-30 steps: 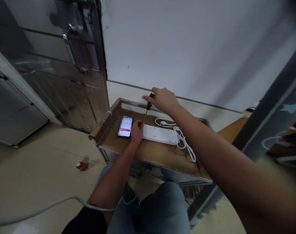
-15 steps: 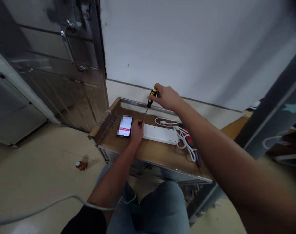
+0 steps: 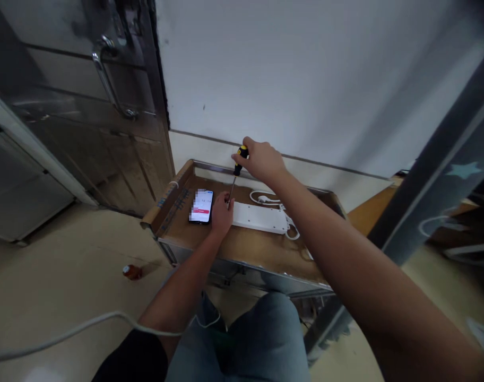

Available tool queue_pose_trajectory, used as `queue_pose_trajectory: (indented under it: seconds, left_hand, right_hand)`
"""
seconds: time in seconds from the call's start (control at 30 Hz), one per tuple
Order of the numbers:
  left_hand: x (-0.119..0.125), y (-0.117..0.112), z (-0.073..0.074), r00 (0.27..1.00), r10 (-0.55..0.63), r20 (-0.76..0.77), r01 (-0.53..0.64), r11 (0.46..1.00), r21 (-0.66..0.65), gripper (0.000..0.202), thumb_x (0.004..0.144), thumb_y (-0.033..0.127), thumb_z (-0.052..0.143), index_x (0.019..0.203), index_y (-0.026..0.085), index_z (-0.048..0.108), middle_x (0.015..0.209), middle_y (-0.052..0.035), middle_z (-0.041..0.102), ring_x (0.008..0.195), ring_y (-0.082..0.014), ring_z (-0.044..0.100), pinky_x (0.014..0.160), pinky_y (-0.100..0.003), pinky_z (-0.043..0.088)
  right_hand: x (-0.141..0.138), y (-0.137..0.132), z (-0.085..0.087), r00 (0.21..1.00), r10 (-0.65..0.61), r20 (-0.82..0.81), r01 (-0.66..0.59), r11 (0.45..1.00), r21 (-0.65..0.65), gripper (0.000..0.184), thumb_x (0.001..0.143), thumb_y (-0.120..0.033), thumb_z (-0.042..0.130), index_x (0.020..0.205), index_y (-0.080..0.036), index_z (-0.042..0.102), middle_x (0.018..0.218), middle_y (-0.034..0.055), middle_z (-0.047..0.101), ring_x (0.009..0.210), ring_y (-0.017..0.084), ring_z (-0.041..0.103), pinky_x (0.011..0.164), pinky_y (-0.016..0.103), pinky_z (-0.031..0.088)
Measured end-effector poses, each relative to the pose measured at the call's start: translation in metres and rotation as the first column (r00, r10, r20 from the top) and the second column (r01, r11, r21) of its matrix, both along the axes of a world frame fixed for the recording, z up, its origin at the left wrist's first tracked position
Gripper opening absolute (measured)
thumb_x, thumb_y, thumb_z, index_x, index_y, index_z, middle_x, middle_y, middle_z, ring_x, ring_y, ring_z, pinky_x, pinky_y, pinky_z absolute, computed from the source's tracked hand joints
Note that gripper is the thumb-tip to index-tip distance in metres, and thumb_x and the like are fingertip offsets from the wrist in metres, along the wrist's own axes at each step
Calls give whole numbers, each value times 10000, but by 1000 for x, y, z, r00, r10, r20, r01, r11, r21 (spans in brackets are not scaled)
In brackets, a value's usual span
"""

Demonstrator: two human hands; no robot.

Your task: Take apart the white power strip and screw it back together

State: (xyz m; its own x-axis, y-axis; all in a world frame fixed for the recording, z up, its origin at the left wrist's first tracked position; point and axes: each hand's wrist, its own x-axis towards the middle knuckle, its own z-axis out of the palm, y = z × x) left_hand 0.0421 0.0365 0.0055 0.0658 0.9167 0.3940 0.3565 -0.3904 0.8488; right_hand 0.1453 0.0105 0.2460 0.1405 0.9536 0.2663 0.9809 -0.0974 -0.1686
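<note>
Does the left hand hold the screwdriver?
No, the right hand grips the yellow-and-black screwdriver; the left hand is by the white power strip.

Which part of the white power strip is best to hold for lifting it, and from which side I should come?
Probably hold the power strip across its narrow middle, coming from above, thumb on the near edge and fingers on the far one. Its long, flat box shape suits this. The left hand sits at its left end, and the white cord bunches at the right end.
</note>
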Motion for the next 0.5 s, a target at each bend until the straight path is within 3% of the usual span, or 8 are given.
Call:
queue_pose_trajectory:
  seconds: [0.17, 0.37, 0.43, 0.5]
  left_hand:
    - [6, -2, 16, 996, 33, -80, -32, 999, 13, 240, 1072, 372, 564, 1244, 212, 616, 1191, -118, 704, 1055, -240, 691, 905, -325, 502]
    - [17, -5, 26, 981, 97, -166, -98, 995, 2, 231, 1109, 320, 455, 1080, 217, 660, 1056, -106, 712, 916, -238, 681, 746, -294, 435]
    - [18, -6, 26, 977, 114, -182, -115, 993, 3, 243, 1110, 314, 447, 1085, 215, 668, 1053, -106, 708, 898, -233, 672, 722, -289, 416]
    - [18, -6, 26, 974, 121, -189, -123, 992, 3, 247, 1109, 312, 447, 1102, 213, 673, 1066, -107, 704, 897, -233, 667, 713, -289, 409]
  right_hand:
    - [6, -2, -8, 999, -24, -26, 25, 1000, 10, 522, 980, -623, 464, 1262, -197, 577, 1105, 165, 683, 971, 262, 629, 872, 381, 513]
    - [5, -11, 1, 998, -5, -58, 4, 1000, -5, 590, 984, -669, 470, 1319, -191, 560, 1141, 176, 684, 1052, 292, 647, 913, 404, 517]
    - [3, -32, 5, 997, 25, -74, -25, 1000, 4, 646, 979, -674, 486, 1416, -199, 507, 1233, 181, 667, 1111, 304, 639, 946, 437, 519]
    - [2, -74, -1, 993, 70, -97, -68, 997, 23, 710, 990, -660, 474, 1547, -230, 379, 1374, 169, 612, 1147, 279, 625, 981, 454, 521]
